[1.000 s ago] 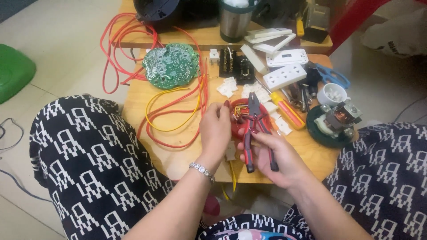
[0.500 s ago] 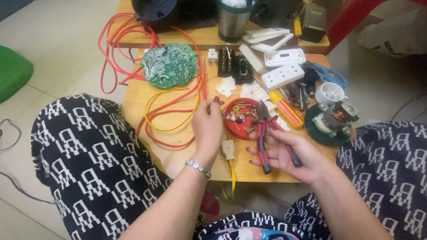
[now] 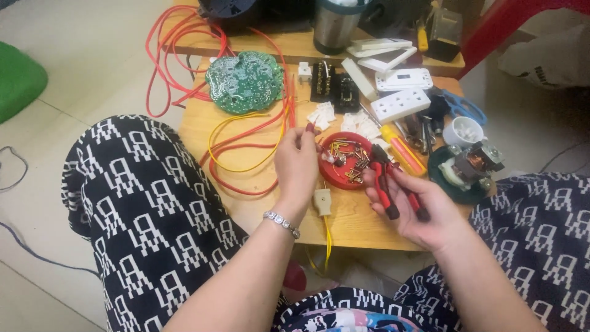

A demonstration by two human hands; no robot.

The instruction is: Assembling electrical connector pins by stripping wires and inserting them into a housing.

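My right hand (image 3: pixel 418 212) grips red-and-black pliers (image 3: pixel 387 181) by the handles, jaws pointing away toward a red round lid (image 3: pixel 344 178) filled with several small brass screws. My left hand (image 3: pixel 298 163) hovers over the lid's left side, fingertips pinched together near the screws; whether they hold a small part I cannot tell. A cream plug (image 3: pixel 322 201) on a yellow wire lies on the wooden table (image 3: pixel 246 190) just below that hand.
A green circuit board (image 3: pixel 244 81), red and yellow wires (image 3: pixel 246 144), white socket strips (image 3: pixel 401 103), a yellow screwdriver (image 3: pixel 399 144), blue scissors (image 3: pixel 461 106), a small motor (image 3: pixel 470 165) and a metal cup (image 3: pixel 335 24) crowd the table. My patterned trousers flank the near edge.
My right hand has drawn the pliers back from the red lid toward me and to the right. My left hand has stayed near the lid, fingers now pinched at its left edge.
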